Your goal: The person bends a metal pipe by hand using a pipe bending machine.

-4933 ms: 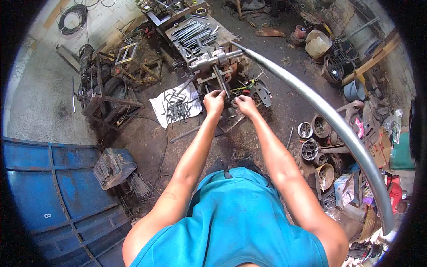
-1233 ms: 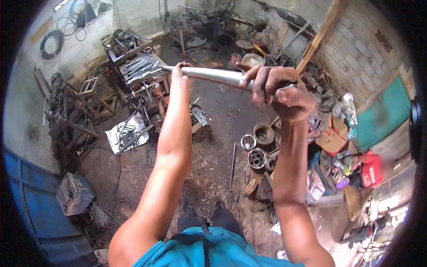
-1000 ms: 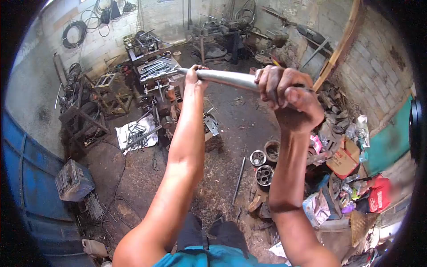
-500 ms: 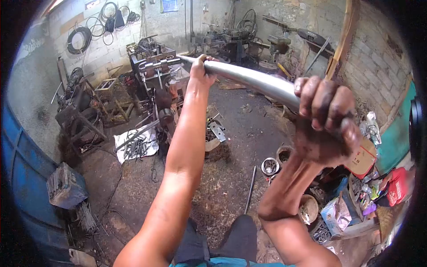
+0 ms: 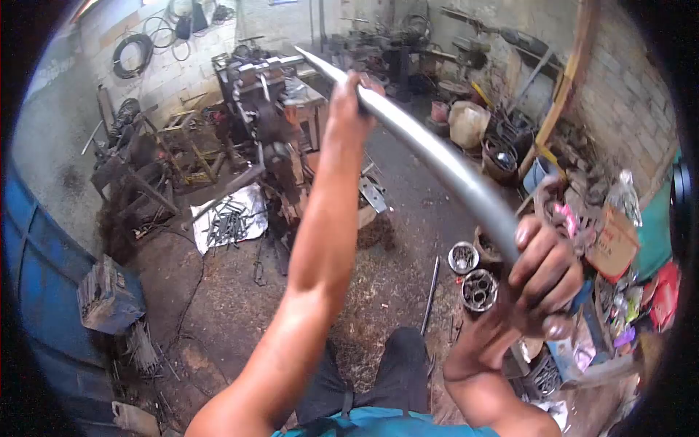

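A long, shiny metal pipe [image 5: 437, 156] runs diagonally in front of me, its far end pointing toward the workbench machinery. My left hand [image 5: 353, 98] is closed around it near the far end, with the arm stretched out. Lower and closer to me, my right hand [image 5: 545, 269] wraps its fingers over the near end, hiding that end. The pipe is held up in the air above the floor and looks bowed in this wide view. Beyond my left hand stands a bench with a metal clamp-like machine [image 5: 266, 69], which the pipe's tip overlaps in view.
Loose metal pieces lie on a white sheet [image 5: 231, 222] at left. A dark rod [image 5: 431, 295] is on the floor. Tubs of metal parts [image 5: 479, 290] stand below my right hand, near clutter and a cardboard piece [image 5: 614, 244]. A blue metal panel [image 5: 44, 291] edges the left side.
My right hand has dropped, so the pipe slopes more steeply down toward me. My left hand has shifted slightly right and up in view, still gripping it.
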`<control>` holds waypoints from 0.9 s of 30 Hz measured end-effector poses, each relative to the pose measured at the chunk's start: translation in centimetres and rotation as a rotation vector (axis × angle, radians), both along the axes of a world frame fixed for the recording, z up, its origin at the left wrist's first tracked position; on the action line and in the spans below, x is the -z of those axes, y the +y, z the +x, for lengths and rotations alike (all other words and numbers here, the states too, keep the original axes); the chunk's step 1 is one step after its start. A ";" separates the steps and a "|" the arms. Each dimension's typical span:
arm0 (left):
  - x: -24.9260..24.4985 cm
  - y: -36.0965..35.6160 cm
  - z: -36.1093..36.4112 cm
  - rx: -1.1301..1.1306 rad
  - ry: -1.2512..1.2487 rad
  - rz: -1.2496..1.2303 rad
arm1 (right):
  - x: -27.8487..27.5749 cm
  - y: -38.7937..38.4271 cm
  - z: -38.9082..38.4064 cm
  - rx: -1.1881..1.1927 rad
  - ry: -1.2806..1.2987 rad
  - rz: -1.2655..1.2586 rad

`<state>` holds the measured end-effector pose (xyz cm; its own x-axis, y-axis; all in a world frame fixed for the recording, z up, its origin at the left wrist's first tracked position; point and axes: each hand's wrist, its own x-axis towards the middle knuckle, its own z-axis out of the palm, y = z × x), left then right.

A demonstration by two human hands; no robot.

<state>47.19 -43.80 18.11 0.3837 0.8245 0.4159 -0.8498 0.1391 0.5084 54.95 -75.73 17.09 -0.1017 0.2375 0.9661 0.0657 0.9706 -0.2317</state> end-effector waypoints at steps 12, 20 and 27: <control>-2.2 3.2 -0.5 0.363 0.251 -0.544 | -14.3 0.8 -2.6 0.596 -0.553 -1.155; -3.8 2.1 0.7 0.042 0.667 -0.652 | -14.2 1.4 -3.4 0.770 -0.449 -1.702; -4.5 0.4 0.5 -0.051 0.655 -0.676 | -11.9 2.0 -3.6 0.850 -0.681 -1.705</control>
